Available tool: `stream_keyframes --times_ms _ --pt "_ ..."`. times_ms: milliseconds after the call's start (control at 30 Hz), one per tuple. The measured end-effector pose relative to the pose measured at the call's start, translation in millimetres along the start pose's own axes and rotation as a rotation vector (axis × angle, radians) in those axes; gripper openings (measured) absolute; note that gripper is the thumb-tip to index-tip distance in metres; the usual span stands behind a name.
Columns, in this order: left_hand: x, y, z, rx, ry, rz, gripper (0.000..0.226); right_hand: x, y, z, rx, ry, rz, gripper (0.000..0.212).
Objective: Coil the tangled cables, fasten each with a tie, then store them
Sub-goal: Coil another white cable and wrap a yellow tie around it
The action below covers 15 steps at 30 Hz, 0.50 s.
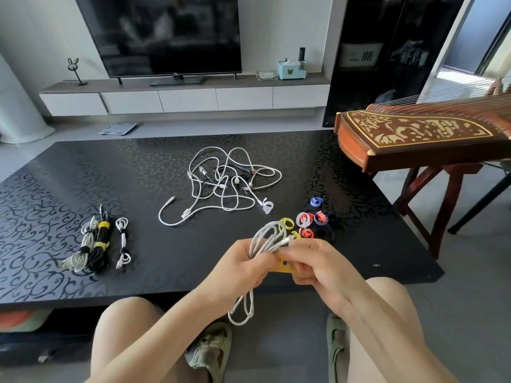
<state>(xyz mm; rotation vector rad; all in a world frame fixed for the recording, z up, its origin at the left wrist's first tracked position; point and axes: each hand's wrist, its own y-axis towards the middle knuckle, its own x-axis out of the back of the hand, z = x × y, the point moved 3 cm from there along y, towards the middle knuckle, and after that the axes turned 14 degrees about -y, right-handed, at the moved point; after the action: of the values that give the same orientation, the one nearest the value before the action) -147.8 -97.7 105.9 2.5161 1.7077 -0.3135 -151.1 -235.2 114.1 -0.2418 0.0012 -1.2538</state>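
Observation:
My left hand (pixel 243 265) grips a coiled white cable (pixel 265 239) near the front edge of the black table (pixel 138 183); its loops stick out above my fist and hang below it. My right hand (pixel 315 262) pinches a yellow tie (pixel 284 268) against the coil. A tangle of white and black cables (pixel 224 181) lies in the middle of the table. Rolled ties in yellow, red, blue and black (pixel 309 221) sit just beyond my hands. Three tied cable bundles (pixel 96 241) lie at the left.
A wooden zither (pixel 420 136) on a stand overhangs the table's right corner. Beyond the table stands a TV console (pixel 188 98) with a television. My knees and green slippers (pixel 213 346) are below the table's front edge.

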Motion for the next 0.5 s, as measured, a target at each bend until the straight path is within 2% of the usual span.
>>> stream_keyframes --times_ms 67,167,200,233,300,400,500 --pt "0.4 1.8 0.9 -0.051 -0.114 -0.106 0.03 -3.3 -1.8 -5.1 -0.011 0.119 -0.072 0.043" --pt "7.0 11.3 1.5 -0.029 -0.585 -0.162 0.023 -11.9 1.3 -12.3 -0.024 0.733 -0.013 0.035" --pt "8.9 14.5 2.2 -0.012 -0.702 -0.162 0.02 -12.9 3.5 -15.0 -0.007 0.861 -0.014 0.034" --pt "10.3 17.0 3.1 0.009 -0.769 -0.16 0.018 -11.8 6.3 -18.7 0.027 0.89 -0.041 0.033" --pt "14.1 20.6 7.1 0.077 -0.759 -0.174 0.018 -7.9 9.6 -20.2 0.128 0.797 -0.129 0.031" --pt "16.1 21.1 15.5 0.174 -0.467 -0.19 0.029 -0.1 9.0 -15.4 0.319 0.624 -0.255 0.032" --pt "9.7 17.5 18.9 0.214 -0.321 -0.107 0.027 1.5 11.2 -13.1 0.291 0.59 -0.289 0.038"
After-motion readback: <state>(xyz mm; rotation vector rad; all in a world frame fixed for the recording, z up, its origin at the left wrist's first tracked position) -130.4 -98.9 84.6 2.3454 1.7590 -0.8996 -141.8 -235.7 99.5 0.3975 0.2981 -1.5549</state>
